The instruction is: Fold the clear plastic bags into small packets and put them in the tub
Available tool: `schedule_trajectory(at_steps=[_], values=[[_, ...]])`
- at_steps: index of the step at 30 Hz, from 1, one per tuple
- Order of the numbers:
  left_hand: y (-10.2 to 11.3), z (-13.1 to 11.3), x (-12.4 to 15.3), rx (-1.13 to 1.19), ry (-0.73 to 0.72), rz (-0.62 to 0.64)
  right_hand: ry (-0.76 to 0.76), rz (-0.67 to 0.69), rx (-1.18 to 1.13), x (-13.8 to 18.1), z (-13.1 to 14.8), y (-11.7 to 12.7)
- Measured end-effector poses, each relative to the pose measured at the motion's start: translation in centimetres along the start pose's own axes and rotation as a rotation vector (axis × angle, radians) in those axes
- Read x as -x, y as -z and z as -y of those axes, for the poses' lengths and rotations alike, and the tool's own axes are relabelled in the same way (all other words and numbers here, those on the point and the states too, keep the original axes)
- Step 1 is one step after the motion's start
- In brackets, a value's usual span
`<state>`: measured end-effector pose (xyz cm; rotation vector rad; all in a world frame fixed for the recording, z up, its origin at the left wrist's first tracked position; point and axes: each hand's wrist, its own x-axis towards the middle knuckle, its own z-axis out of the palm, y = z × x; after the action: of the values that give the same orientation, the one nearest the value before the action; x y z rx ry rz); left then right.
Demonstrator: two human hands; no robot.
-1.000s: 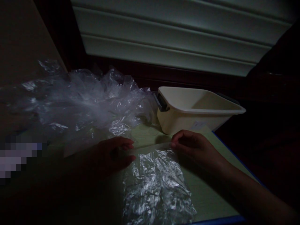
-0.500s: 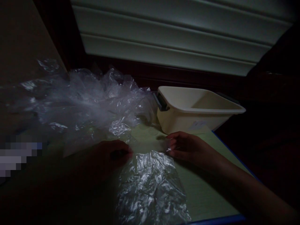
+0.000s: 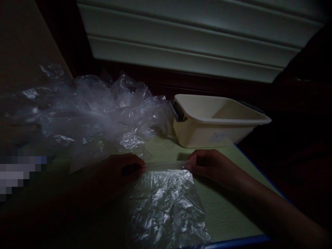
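A clear plastic bag [image 3: 169,204] lies crinkled over the table's near part, its far edge drawn straight between my two hands. My left hand [image 3: 127,166] pinches the left end of that edge and is mostly in shadow. At the other end, my right hand [image 3: 204,162] is closed with thumb and fingertips on the plastic. The strip between the hands looks stretched or folded over; which of the two I cannot tell.
A large heap of crumpled clear plastic bags [image 3: 103,110] fills the back left. Beyond my right hand stands a cream plastic bin [image 3: 207,133] with dark handles. The greenish table [image 3: 228,214] has a blue edge. Pale slats [image 3: 181,38] rise behind; the room is dim.
My right hand's fingers have closed more tightly on the bag's edge. The strip between my hands has become narrower and tauter. My left hand has hardly moved.
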<state>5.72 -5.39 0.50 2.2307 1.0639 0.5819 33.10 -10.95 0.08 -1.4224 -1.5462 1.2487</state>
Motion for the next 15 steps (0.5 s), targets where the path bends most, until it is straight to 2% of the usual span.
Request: schedule_trajectory(at_steps=[4, 7, 15], values=[[0.2, -0.2, 0.1, 0.016, 0.043, 0.021, 0.016, -0.004, 0.019, 0.0, 0.0, 0.1], [0.2, -0.3, 0.2, -0.03, 0.007, 0.013, 0.035, -0.014, 0.039, 0.1, 0.2, 0.2], [-0.3, 1.0, 0.6, -0.166, -0.359, 0.0, 0.108, -0.01, 0.115, 0.7, 0.6, 0.0]])
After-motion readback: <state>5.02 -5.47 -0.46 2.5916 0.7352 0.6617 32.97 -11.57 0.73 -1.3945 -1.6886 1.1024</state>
